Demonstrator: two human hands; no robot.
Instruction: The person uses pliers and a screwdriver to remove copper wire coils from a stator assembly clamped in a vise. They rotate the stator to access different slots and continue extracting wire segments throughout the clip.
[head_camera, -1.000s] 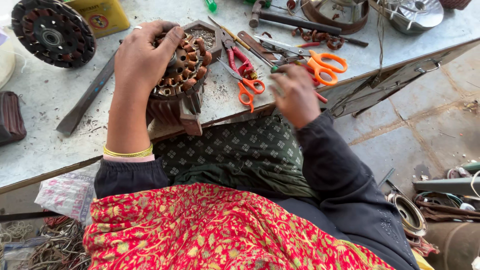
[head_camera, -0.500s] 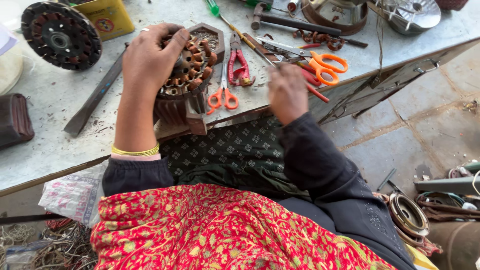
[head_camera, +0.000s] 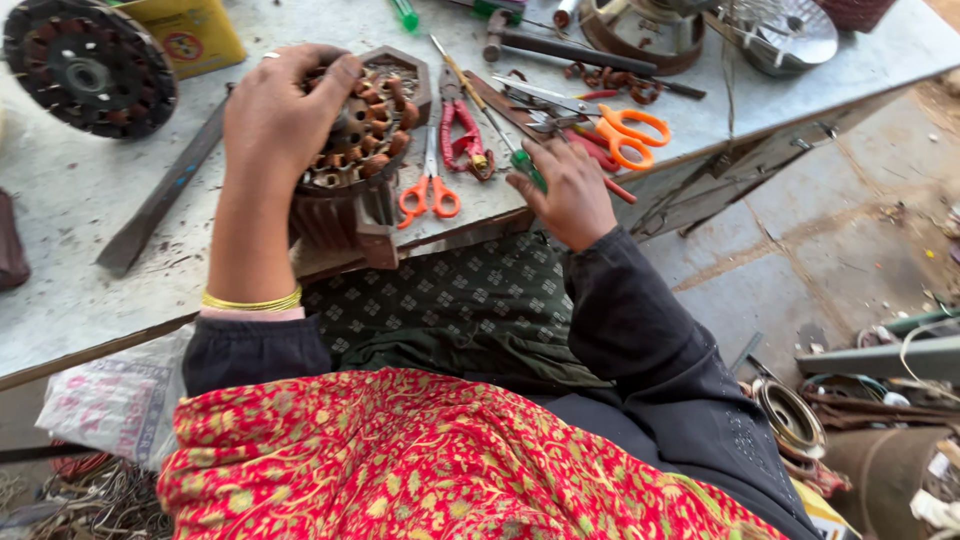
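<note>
Left hand (head_camera: 280, 125) spread over the top of a stator (head_camera: 365, 130), fingers apart and pressing down on the copper coils, seemingly to steady it in its wooden cradle near the surface edge. Gold bangle (head_camera: 250, 300) at that wrist. Right hand (head_camera: 572, 192) closed on a green-handled screwdriver (head_camera: 528, 168), shaft angled up and away toward the stator, probably ready for picking at the windings.

Between the two hands, small orange scissors (head_camera: 430, 190) and red pliers (head_camera: 462, 135), lying handles toward the body, within easy reach. Just beyond the right hand, larger orange scissors (head_camera: 625, 130) among loose metal tools. Far beyond, a hammer (head_camera: 560, 45) and a shiny metal housing (head_camera: 790, 30). Out past the left hand, a second dark rotor disc (head_camera: 88, 70) beside a yellow box (head_camera: 190, 35), and a flat metal bar (head_camera: 165, 195) lying slantwise.

Surface (head_camera: 70, 240): pale, scuffed grey slab, dusted with filings, front edge chipped. Below it, a lap covered in dark patterned cloth and a red floral shawl (head_camera: 400, 460). To the right of the right hand, bare concrete floor (head_camera: 800, 250) strewn with scrap: round metal parts, wire, bars. To the left, under the surface, a printed sack (head_camera: 115, 405) and tangled wire. Workshop setting, daylight.
</note>
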